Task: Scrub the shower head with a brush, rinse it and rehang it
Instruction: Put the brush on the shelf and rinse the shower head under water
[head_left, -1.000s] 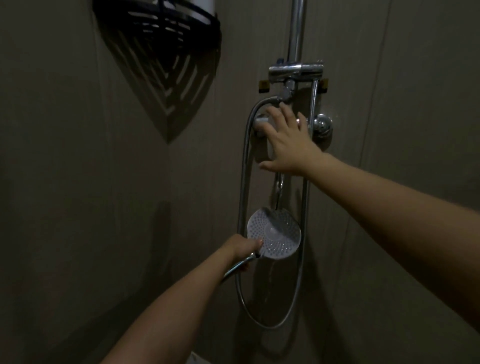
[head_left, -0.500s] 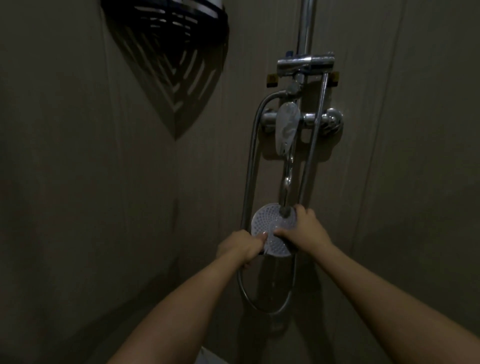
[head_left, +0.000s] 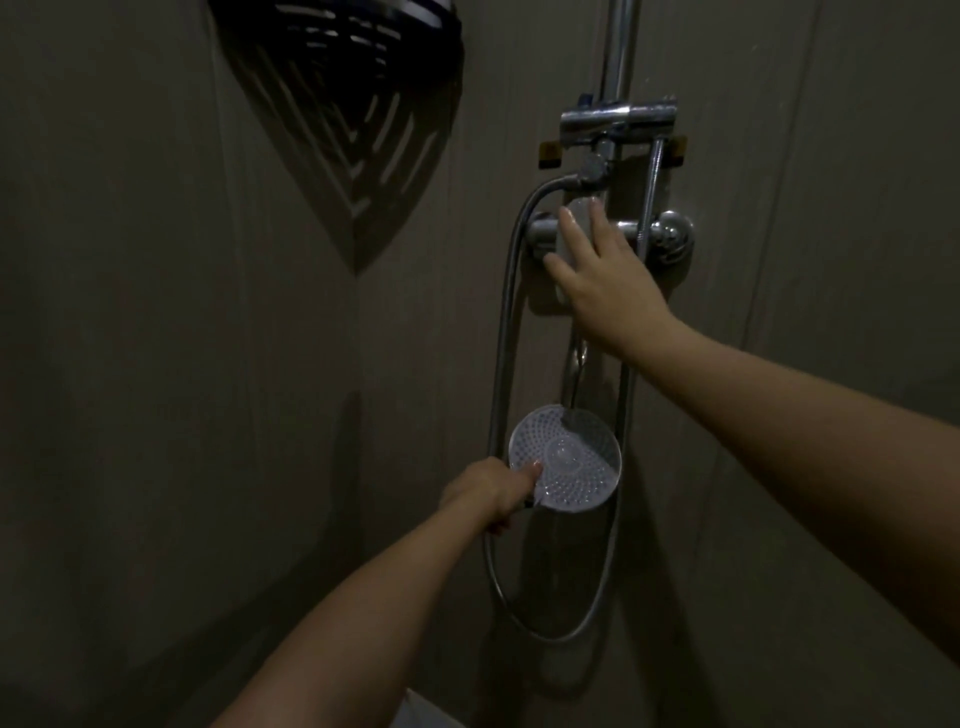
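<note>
**Shower head held low, other hand up at the tap**

The shower head (head_left: 566, 460) sits in the lower centre of the frame, its round, dotted face turned toward the camera; the left hand (head_left: 491, 493) has its grip curled round the handle at the head's lower left edge, thumb lying on the rim of the face; the handle itself is mostly hidden by the fingers. The right hand (head_left: 605, 283) reaches in from the right to the upper centre, fingers straight and spread, holding nothing, laid over the pale mixer lever (head_left: 576, 218); whether the palm presses it cannot be told.

Around them: a chrome riser pipe (head_left: 618, 52) runs up out of the top of the frame, with a chrome bracket (head_left: 618, 120) crossing it; a round chrome knob (head_left: 672, 236) sits just right of the right hand; the metal hose (head_left: 506, 332) drops from the fitting under the bracket, loops below the shower head and climbs again on the right, so the loop frames both head and left hand. A dark slotted corner shelf (head_left: 337, 47) hangs in the upper left, casting a striped shadow down the grey walls (head_left: 156, 364); the light is dim.
</note>
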